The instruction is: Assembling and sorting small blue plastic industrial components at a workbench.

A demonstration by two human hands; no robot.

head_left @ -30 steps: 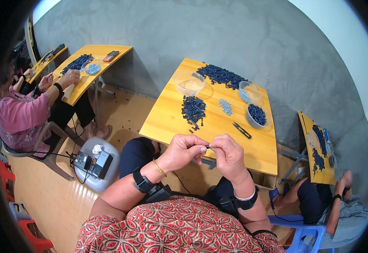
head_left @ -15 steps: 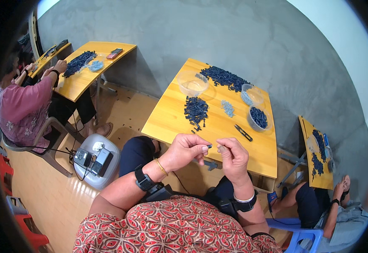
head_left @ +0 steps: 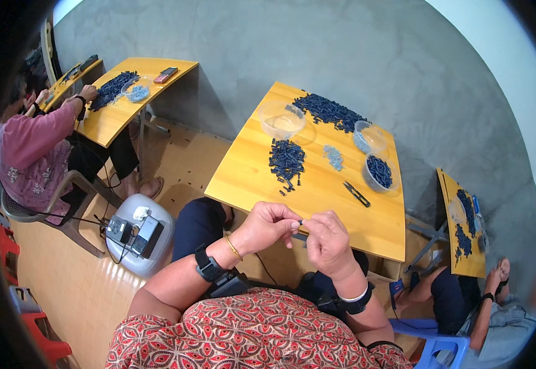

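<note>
Over the near edge of the wooden table [head_left: 249, 184], my left hand [head_left: 267, 229] pinches a small dark tube-like piece [head_left: 300, 222] between thumb and fingertips. The fingers of my right hand [head_left: 328, 243] are closed together at the other end of this piece; whatever else they hold is hidden. Beyond my hands lies a heap of similar dark pieces [head_left: 286, 161], with a few strays at its near side. To its right is a small scatter of pale blue bits [head_left: 334, 158]. Black thread snips [head_left: 356, 194] rest nearer to me.
A larger dark heap [head_left: 332, 112] lies along the far edge. See-through bowls include a wide one [head_left: 281, 121], one with pale bits [head_left: 368, 138] and one with dark pieces [head_left: 378, 172]. Co-workers sit left and right; a grey stool [head_left: 139, 246] carries devices and cables.
My right hand has moved left and in, closing the gap to the dark piece in my left hand. The left hand has shifted slightly nearer to me.
</note>
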